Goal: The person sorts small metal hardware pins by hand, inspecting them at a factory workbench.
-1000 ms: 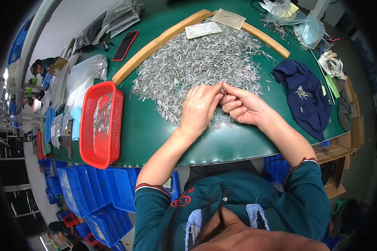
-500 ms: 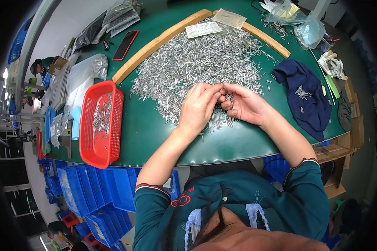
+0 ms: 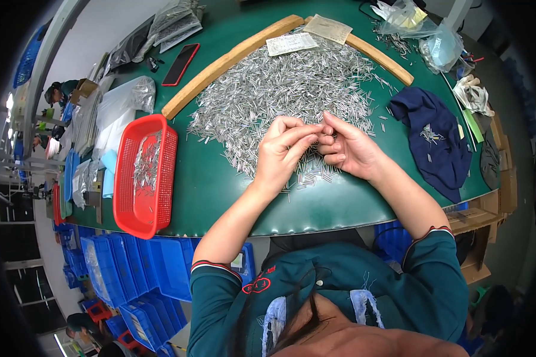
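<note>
A broad pile of small, thin metal pins (image 3: 280, 89) covers the middle of the green table. Over its near edge my two hands meet at the fingertips. My left hand (image 3: 284, 150) is closed in a pinch, thumb against forefinger, its tips touching the right fingers. My right hand (image 3: 352, 150) has its fingers curled inward and its thumb raised near the left fingertips. Whatever lies between the fingers is hidden or too small to name. To the left, a red plastic basket (image 3: 168, 199) holds a smaller heap of the same pins.
Wooden strips (image 3: 232, 66) border the pile's far side, with a paper label (image 3: 292, 43) and a clear bag (image 3: 327, 28) there. A phone (image 3: 180, 64) lies far left. Navy cloth (image 3: 441, 157) bearing some pins is at right. Blue bins (image 3: 170, 271) stand below the table's left side.
My right thumb has lifted away from the left fingertips, and the right fingers have shifted slightly. My left hand's fingers have straightened a little toward the right hand. Both arms stay nearly in place.
</note>
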A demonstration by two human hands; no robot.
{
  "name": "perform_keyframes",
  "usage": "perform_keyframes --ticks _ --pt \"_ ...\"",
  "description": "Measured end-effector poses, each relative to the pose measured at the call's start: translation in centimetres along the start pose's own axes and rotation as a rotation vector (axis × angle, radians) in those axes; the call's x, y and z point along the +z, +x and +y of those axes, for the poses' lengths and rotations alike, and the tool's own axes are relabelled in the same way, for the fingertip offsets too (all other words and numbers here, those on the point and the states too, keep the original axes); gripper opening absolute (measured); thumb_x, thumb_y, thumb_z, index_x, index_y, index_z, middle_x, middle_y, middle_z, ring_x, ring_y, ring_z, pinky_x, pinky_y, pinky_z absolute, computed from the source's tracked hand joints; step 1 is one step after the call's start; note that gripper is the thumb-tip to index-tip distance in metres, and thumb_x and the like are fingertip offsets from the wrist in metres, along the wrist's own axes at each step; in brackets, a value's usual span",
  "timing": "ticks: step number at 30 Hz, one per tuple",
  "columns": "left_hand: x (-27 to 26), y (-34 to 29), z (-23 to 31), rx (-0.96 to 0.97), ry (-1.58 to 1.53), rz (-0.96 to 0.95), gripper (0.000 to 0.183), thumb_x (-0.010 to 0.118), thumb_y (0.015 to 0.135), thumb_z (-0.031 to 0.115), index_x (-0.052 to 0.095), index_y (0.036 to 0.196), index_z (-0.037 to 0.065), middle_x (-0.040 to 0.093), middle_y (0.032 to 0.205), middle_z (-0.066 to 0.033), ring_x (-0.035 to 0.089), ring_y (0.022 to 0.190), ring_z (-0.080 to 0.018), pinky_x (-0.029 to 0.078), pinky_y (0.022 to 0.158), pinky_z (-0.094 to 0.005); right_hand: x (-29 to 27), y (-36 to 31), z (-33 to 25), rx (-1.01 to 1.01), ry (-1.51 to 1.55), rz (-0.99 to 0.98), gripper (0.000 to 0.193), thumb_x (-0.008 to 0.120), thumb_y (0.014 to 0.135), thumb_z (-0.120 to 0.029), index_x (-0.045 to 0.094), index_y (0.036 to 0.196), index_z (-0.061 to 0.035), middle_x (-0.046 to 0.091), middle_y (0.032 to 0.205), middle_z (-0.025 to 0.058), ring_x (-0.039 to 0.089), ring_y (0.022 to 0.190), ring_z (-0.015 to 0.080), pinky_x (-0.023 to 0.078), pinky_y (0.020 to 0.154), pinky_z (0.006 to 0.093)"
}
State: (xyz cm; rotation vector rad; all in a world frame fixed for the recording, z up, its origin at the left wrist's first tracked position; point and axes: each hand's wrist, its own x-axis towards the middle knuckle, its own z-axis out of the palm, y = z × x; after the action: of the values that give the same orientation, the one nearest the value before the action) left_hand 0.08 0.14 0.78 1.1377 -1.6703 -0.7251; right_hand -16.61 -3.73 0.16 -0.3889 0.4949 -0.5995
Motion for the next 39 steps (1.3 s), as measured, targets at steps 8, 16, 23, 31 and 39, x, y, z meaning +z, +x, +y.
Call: perform_keyframes --ticks 8,16,23,31,39 --pt "0.2 0.2 -0.3 0.039 0.037 0.066 0.033 0.066 0.075 0.003 0.062 0.108 0.006 0.056 0.082 -0.0037 0.055 0.076 -0.0109 0.045 0.07 -0.0233 -0.9 0.0 -0.4 0.074 0.191 -0.123 0.033 0.048 0.089 -0.042 0.049 0.077 -0.0117 0.04 0.063 -0.004 0.033 0.047 0.0022 0.024 0.036 0.0139" --pt "0.0 0.4 -1.0 0.22 0.201 0.044 0.053 0.07 0.069 0.001 0.052 0.118 0.006 0.057 0.079 -0.0046 0.056 0.069 -0.013 0.047 0.066 -0.0258 0.3 -0.6 0.0 -0.112 -0.516 0.125 0.028 0.057 0.086 -0.038 0.053 0.082 -0.0108 0.039 0.061 -0.0082 0.028 0.048 -0.0006 0.021 0.04 0.0144" --pt "-0.3 0.7 0.1 0.364 0.405 -0.035 0.058 0.074 0.065 0.007 0.051 0.119 0.006 0.057 0.078 -0.0056 0.057 0.07 -0.0186 0.046 0.065 -0.0294 0.3 -0.5 -0.2 -0.076 -0.594 0.15 0.018 0.053 0.09 -0.027 0.052 0.082 -0.0106 0.043 0.068 -0.0065 0.03 0.048 -0.0013 0.018 0.038 0.015" --pt "-4.8 1.2 0.3 0.12 0.72 -0.279 0.052 0.073 0.067 0.03 0.054 0.109 0.006 0.055 0.098 -0.0079 0.049 0.099 -0.0241 0.035 0.087 -0.0376 -1.0 0.1 -0.7 0.198 0.319 -0.044 0.021 0.046 0.093 -0.028 0.049 0.082 -0.0105 0.04 0.067 -0.0056 0.034 0.049 0.0003 0.023 0.033 0.0125" --pt "-3.5 0.7 -1.5 0.096 0.854 -0.307 0.033 0.07 0.07 0.024 0.062 0.098 0.009 0.055 0.09 -0.0044 0.05 0.093 -0.022 0.034 0.085 -0.0369 1.2 -0.3 -0.5 -0.024 0.116 0.201 0.017 0.051 0.089 -0.023 0.052 0.084 -0.0069 0.053 0.078 0.0008 0.051 0.064 0.0074 0.047 0.055 0.0212"
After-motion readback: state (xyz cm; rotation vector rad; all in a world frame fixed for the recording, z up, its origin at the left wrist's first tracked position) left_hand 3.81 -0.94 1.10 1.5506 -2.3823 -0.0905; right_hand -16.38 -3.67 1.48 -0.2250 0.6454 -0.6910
